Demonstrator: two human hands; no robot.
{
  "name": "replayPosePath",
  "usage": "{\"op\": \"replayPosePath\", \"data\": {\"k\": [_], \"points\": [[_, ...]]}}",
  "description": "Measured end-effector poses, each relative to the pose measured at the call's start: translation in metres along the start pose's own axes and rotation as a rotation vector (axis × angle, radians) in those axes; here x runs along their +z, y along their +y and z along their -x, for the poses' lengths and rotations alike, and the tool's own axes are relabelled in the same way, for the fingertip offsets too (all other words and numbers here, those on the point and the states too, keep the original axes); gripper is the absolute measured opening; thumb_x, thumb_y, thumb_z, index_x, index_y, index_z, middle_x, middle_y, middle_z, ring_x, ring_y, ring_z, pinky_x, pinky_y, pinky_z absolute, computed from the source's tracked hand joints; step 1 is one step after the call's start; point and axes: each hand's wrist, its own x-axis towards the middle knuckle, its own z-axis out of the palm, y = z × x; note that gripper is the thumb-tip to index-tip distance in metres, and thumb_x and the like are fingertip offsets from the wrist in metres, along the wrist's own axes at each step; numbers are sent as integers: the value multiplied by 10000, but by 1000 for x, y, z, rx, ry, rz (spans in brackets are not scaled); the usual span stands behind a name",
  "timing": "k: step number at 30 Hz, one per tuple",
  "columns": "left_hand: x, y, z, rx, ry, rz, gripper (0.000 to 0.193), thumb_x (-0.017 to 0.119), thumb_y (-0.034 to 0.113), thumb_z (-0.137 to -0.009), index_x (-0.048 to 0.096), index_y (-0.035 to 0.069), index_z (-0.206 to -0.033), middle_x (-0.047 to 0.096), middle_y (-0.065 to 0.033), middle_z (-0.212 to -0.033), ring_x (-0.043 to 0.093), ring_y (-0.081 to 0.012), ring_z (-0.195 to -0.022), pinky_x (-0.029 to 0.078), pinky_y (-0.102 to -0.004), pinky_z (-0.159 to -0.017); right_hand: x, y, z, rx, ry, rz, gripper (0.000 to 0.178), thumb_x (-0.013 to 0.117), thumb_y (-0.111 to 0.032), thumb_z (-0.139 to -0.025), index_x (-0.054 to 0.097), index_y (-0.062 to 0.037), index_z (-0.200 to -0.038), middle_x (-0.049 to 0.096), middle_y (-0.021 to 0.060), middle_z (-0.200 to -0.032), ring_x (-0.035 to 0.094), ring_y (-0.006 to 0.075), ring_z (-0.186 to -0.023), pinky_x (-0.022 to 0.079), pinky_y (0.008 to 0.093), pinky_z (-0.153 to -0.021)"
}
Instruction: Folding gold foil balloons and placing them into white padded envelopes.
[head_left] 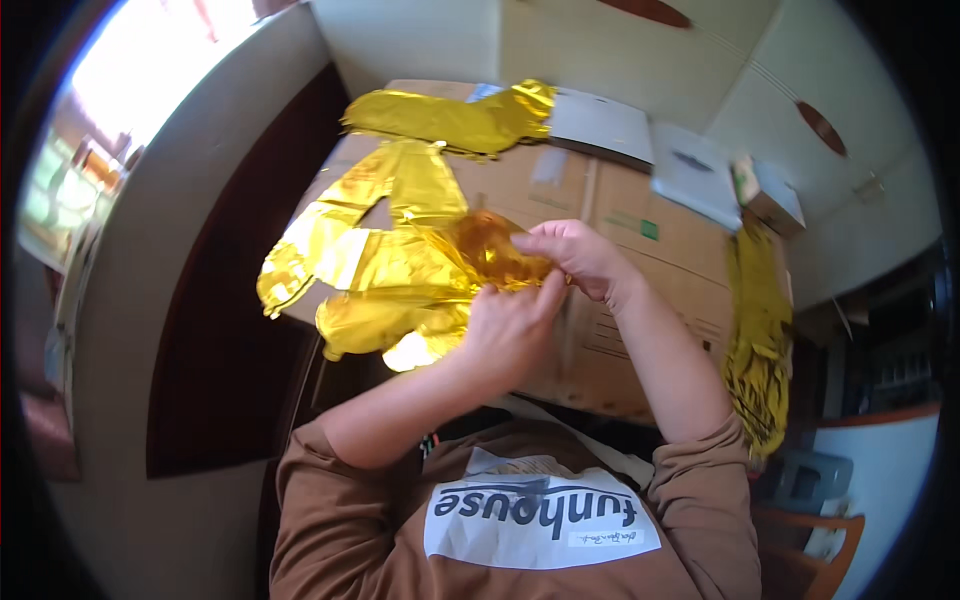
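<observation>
A flat, shiny gold foil balloon (385,258) spreads over the left side of the cardboard, its lobes hanging past the near left edge. Its right end is bunched up between my hands. My left hand (512,322) is closed on the near side of this crumpled end, knuckles up. Just beyond and to the right, my right hand (580,258) pinches the foil's edge between thumb and fingers. The exact spot under my left fingers is hidden.
Brown cardboard (655,290) covers the table. Another flat gold foil piece (450,118) lies at the far edge, beside a white panel (600,125) and a pale flat case (693,172). A small box (770,195) stands far right. Stacked gold foil (757,340) hangs over the right edge.
</observation>
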Motion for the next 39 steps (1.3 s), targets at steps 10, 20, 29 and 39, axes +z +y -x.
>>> {"op": "replayPosePath", "data": {"k": [10, 20, 29, 39], "points": [[-23, 27, -28, 89, -588, 697, 519, 730, 374, -921, 652, 32, -1304, 748, -179, -1097, 738, -327, -923, 581, -397, -831, -180, 80, 76, -34, 579, 406, 201, 728, -189, -920, 748, 10, -931, 733, 98, -805, 667, 164, -722, 520, 318, -678], [47, -47, -35, 277, -183, 64, 666, 749, 351, -847, 550, 116, -1438, 449, -169, -1558, 334, -387, -1491, 227, -550, -1235, -188, 53, 125, 64, 674, 1534, 688, 750, -249, -869, 476, -62, -1471, 478, 181, -1494, 500, 355, -1327, 428, 504, -1071], [36, -55, -70, 306, -148, 143, 582, 764, 323, -760, 633, 94, -1279, 544, -162, -1419, 464, -377, -1373, 377, -509, -1148, -160, 117, 183, -236, 320, 1316, 679, 734, -395, -889, 511, -99, -1459, 381, 207, -1584, 363, 399, -1460, 332, 485, -1195], [20, -64, -128, 327, -5, 196, 399, 774, 259, -797, 689, 95, -1151, 631, -118, -1278, 574, -330, -1228, 415, -483, -1043, -224, 27, 141, -204, 569, 898, 405, 763, -277, -889, 707, -46, -1217, 691, 157, -1220, 652, 272, -1119, 516, 397, -981]]}}
